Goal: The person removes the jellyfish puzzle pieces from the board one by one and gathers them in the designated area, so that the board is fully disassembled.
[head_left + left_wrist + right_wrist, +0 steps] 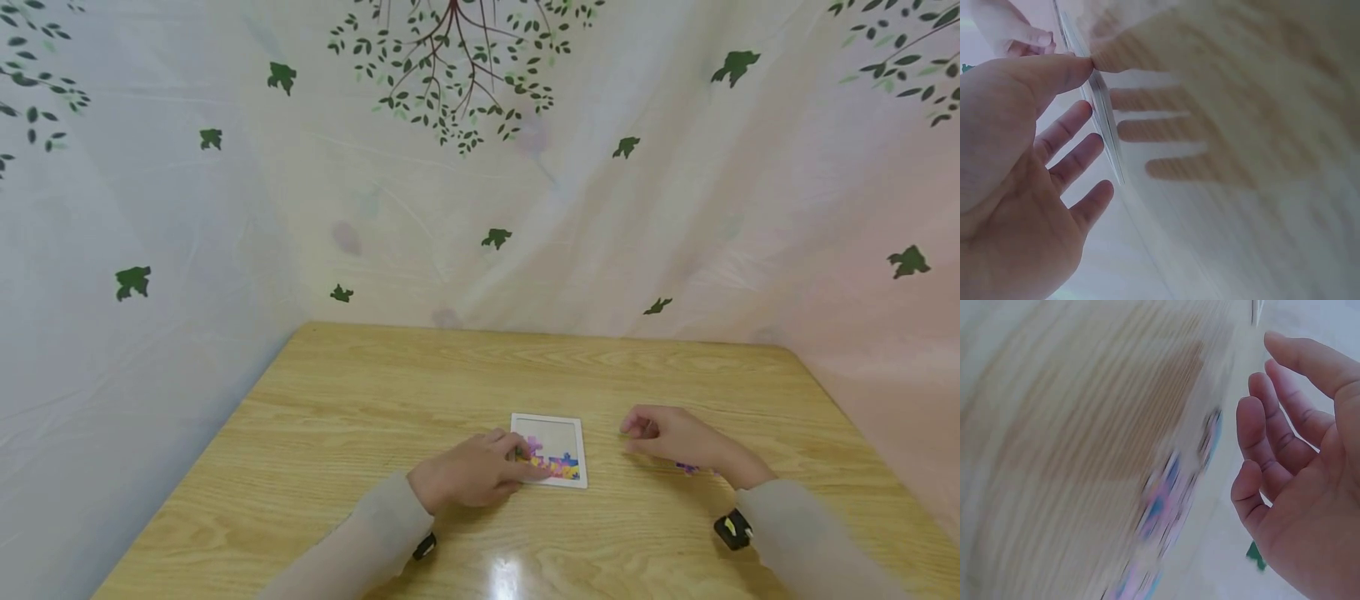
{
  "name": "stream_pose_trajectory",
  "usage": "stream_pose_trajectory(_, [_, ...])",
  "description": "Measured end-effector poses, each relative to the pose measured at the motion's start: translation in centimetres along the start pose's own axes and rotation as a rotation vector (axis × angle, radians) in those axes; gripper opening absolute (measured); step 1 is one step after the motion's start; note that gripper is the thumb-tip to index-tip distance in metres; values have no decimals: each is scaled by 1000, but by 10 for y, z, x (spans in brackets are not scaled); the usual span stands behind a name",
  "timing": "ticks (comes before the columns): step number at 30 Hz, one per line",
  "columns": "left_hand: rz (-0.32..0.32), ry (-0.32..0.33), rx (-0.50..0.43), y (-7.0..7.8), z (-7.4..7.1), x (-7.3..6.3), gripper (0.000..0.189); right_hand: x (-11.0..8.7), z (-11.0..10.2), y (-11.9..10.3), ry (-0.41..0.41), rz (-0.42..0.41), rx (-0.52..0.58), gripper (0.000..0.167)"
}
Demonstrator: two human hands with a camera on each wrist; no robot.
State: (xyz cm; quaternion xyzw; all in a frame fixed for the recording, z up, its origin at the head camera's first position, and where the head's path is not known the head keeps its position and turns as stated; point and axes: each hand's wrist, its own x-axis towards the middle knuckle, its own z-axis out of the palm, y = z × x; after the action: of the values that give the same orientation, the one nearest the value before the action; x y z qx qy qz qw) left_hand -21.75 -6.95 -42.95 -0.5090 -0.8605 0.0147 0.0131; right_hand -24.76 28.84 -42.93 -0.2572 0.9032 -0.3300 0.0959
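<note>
A square jigsaw puzzle board point(582, 454) with a white border lies on the table. Colourful puzzle pieces point(564, 468) fill its lower part, and its upper part shows a bare pale base. Across the board's left side rests my left hand point(480, 472), fingers spread, with thumb and fingertips at the board's edge in the left wrist view. To the right of the board, my right hand point(678, 435) is raised over the table with loosely bent fingers and nothing between them. Loose puzzle pieces point(1163, 500) lie beneath it, partly hidden by the hand and wrist in the head view.
The wooden table point(360, 383) reaches back to a pale curtain point(420, 208) printed with leaves and branches. Similar cloth hangs along the left and right sides. A small black device point(732, 530) sits at the right wrist.
</note>
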Motion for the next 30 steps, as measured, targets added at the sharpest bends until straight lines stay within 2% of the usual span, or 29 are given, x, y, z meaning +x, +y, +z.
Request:
stream_pose_trajectory(7, [5,23,13,1,0,1,45,29,17,-27,-45,-39,78,18])
stream_pose_trajectory(15, [80,79,-29,-4,0,-3,41,55,37,-48,-101,-67,87,25])
stream_pose_trajectory(18, [88,58,-48,-5,-1,-4,41,61,44,-54,-121,-81,95,29])
stream_pose_trajectory(23, [60,-12,-48,-3,-2,-9,44,66,51,-59,-165,-95,91,37])
stream_pose_trajectory(30, [110,4,15,-1,-4,-13,42,66,58,-61,-157,-126,46,38])
